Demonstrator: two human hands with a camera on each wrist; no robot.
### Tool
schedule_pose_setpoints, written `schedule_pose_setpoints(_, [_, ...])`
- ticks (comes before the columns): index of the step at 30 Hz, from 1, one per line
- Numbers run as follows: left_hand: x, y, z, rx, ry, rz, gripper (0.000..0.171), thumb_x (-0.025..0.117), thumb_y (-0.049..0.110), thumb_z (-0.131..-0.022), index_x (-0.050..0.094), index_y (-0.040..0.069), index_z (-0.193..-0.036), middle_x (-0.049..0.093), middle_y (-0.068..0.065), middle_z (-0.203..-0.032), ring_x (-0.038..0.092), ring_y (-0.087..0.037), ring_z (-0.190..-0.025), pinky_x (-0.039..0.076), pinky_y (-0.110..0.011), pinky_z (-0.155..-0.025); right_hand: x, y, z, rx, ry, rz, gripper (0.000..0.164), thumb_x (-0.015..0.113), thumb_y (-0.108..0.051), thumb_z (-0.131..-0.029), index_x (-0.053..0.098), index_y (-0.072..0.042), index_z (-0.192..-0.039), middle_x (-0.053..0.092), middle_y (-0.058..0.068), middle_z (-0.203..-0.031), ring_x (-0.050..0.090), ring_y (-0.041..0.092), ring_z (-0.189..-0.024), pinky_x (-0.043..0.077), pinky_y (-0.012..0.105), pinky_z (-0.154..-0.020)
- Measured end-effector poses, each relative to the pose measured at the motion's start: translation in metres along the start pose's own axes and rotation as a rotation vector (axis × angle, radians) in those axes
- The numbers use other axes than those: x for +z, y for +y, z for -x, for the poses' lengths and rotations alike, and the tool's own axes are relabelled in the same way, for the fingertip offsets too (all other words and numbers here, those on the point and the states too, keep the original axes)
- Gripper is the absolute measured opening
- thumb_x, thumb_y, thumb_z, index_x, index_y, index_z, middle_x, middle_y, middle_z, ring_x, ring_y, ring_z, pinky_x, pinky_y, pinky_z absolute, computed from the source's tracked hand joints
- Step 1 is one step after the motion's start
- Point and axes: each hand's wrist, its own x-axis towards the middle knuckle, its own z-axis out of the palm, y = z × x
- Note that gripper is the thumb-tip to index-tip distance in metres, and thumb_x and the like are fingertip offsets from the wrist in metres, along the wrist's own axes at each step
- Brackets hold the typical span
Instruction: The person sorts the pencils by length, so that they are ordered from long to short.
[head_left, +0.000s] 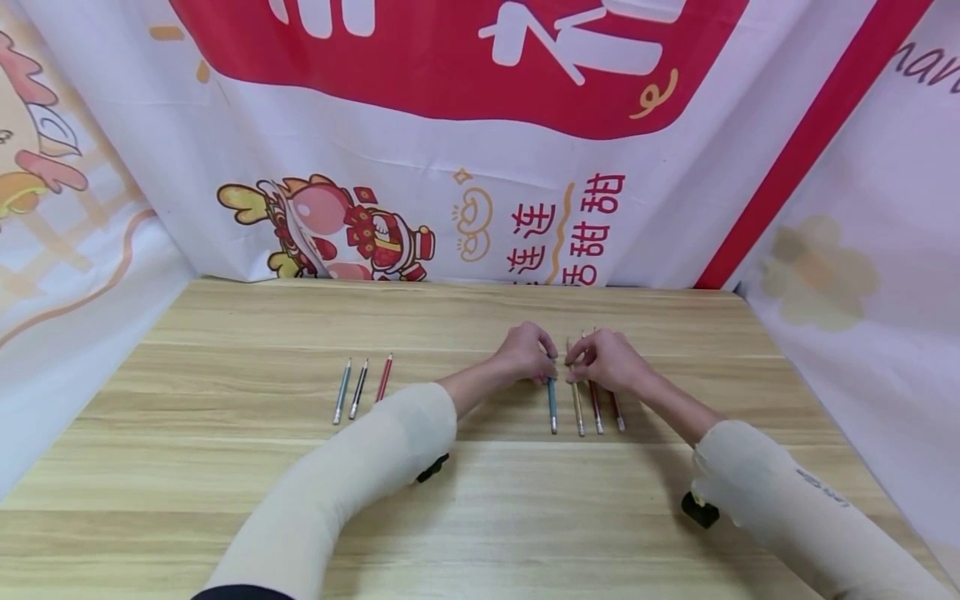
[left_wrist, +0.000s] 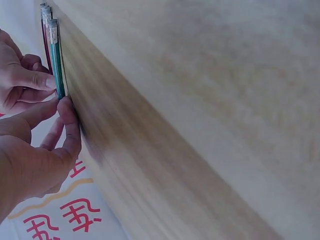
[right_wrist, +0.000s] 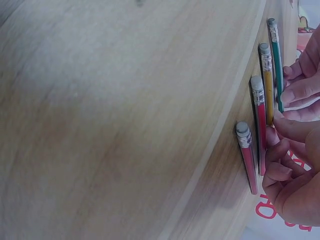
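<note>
In the head view my left hand (head_left: 525, 353) pinches a teal pencil (head_left: 552, 407) between thumb and fingers near its far end. Just right of it, my right hand (head_left: 609, 362) pinches a yellow pencil (head_left: 578, 410). Two red pencils, one (head_left: 597, 410) nearer and another (head_left: 617, 412) farther right, lie partly under the right hand. All these pencils have their eraser ends toward me. From the right wrist view, the yellow pencil (right_wrist: 268, 90) lies between the teal pencil (right_wrist: 276, 55) and a red pencil (right_wrist: 260, 120). The teal pencil's (left_wrist: 56, 67) tip is hidden by fingers in the left wrist view.
On the left of the wooden table (head_left: 480, 517) lie a light blue pencil (head_left: 342, 393), a dark pencil (head_left: 359, 390) and a red pencil (head_left: 385, 377), side by side. A printed cloth (head_left: 420, 142) hangs behind the table's back edge, with more cloth at both sides.
</note>
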Motion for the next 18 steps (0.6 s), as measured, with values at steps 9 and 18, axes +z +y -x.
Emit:
schedule_pose_setpoints(9, [0.0015, 0.0047, -0.0019, -0.027, 0.018, -0.047, 0.020, 0.079, -0.017, -0.078, 0.071, -0.010, -0.095, 0.065, -0.011, -0.072, 0.060, -0.014, -0.051, 0.060, -0.024, -0.053, -0.0020, -0.0008, 0.0000, 0.011, -0.002, 0.014, 0.021, 0.086, -0.010, -0.085, 0.079, 0.000, -0.101, 0.074, 0.005, -0.077, 0.062, 0.012, -0.069, 0.051, 0.028, -0.064])
schedule_pose_setpoints(18, [0.0007, 0.0031, -0.0026, -0.009, -0.015, -0.066, 0.019, 0.079, -0.017, -0.078, 0.071, -0.010, -0.093, 0.063, -0.009, -0.068, 0.061, -0.015, -0.052, 0.061, -0.027, -0.056, -0.0026, -0.0018, 0.0006, 0.008, -0.008, 0.013, 0.020, 0.086, -0.010, -0.084, 0.079, 0.000, -0.100, 0.074, 0.004, -0.075, 0.062, 0.011, -0.067, 0.051, 0.028, -0.063])
